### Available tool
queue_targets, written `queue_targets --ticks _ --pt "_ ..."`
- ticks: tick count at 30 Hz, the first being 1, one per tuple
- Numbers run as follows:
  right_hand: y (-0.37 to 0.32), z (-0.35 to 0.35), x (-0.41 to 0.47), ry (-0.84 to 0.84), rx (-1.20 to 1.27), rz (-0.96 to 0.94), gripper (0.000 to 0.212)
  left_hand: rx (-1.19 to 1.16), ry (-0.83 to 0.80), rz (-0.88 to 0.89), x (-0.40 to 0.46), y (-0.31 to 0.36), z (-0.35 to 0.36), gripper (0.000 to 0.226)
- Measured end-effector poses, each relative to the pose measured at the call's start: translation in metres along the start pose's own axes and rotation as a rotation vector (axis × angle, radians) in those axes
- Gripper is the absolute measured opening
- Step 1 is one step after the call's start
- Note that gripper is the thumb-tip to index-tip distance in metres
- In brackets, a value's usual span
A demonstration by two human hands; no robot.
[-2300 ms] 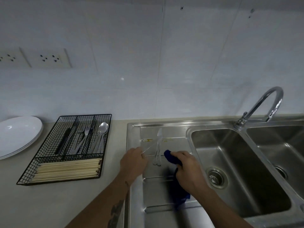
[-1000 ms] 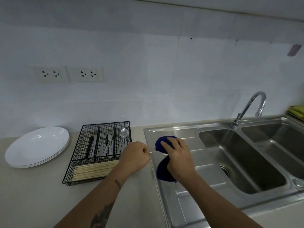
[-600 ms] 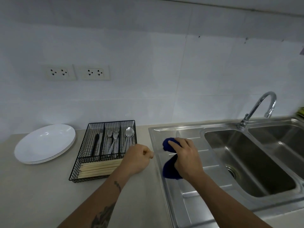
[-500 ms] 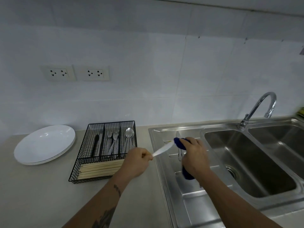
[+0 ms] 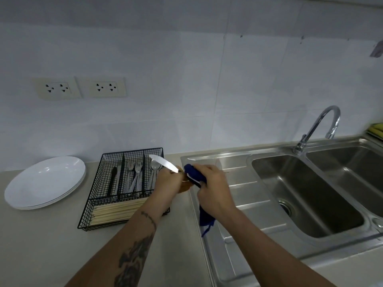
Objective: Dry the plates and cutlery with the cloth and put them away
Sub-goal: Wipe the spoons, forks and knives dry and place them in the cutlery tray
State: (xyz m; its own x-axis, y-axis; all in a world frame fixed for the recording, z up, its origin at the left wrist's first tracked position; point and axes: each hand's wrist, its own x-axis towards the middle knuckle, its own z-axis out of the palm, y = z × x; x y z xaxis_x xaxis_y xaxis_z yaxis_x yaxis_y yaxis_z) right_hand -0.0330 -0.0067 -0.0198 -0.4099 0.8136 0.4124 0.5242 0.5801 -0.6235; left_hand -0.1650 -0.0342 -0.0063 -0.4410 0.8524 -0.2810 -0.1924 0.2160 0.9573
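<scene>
Left hand (image 5: 167,182) is curled around a table knife (image 5: 163,163), gripping it near the handle end, so the shiny blade sticks out up and to the left, right over the spoon slot of the black wire cutlery tray (image 5: 99,195). Right hand (image 5: 213,191) is just beside it, fingers closed round a dark blue cloth (image 5: 193,172). One bunched end of the cloth pokes out above the knuckles and sits against the knife where the two hands meet; the handle itself is mostly hidden in there, so can't tell exactly how much of it the cloth covers. The other end of the cloth hangs below the wrist, over the ribbed draining board of the steel sink (image 5: 259,195).

Tray sits on the beige counter (image 5: 41,241) just left of the sink, with knives, forks (image 5: 135,177) and spoons (image 5: 154,172) in the back slots and a row of wooden chopsticks (image 5: 116,211) across the front one. White plates (image 5: 44,181) are stacked to the left of the tray, near it but not touching. Curved tap (image 5: 319,125) stands at the back between the two basins, and two double sockets (image 5: 80,88) are up on the tiled wall.
</scene>
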Motion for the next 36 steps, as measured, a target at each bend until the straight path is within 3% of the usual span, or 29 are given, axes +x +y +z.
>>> queue_targets --ticks 3,7,14,20,25,30,36 --pt "0.014 0.01 -0.015 -0.048 -0.162 -0.057 0.067 -0.226 0.05 -0.056 0.007 0.004 -0.008 0.019" --pt "0.036 0.003 -0.024 -0.1 -0.303 0.039 0.068 -0.29 0.065 -0.077 0.009 -0.002 -0.02 0.012" --pt "0.017 0.01 -0.019 -0.006 -0.32 -0.122 0.077 -0.288 0.02 0.042 0.008 -0.005 -0.01 0.015" --pt "0.044 -0.004 -0.019 -0.04 -0.337 0.071 0.063 -0.128 0.124 0.11 0.009 -0.016 -0.022 0.018" --pt "0.014 0.006 -0.002 0.024 -0.227 -0.018 0.068 0.019 0.189 0.126 0.014 -0.023 -0.023 0.02" --pt "-0.001 0.029 -0.003 -0.096 -0.266 -0.127 0.069 -0.055 0.222 0.083 0.021 -0.018 -0.025 0.024" --pt "0.009 0.037 -0.006 -0.145 -0.311 -0.124 0.065 -0.031 0.293 0.063 0.024 -0.02 -0.05 0.026"
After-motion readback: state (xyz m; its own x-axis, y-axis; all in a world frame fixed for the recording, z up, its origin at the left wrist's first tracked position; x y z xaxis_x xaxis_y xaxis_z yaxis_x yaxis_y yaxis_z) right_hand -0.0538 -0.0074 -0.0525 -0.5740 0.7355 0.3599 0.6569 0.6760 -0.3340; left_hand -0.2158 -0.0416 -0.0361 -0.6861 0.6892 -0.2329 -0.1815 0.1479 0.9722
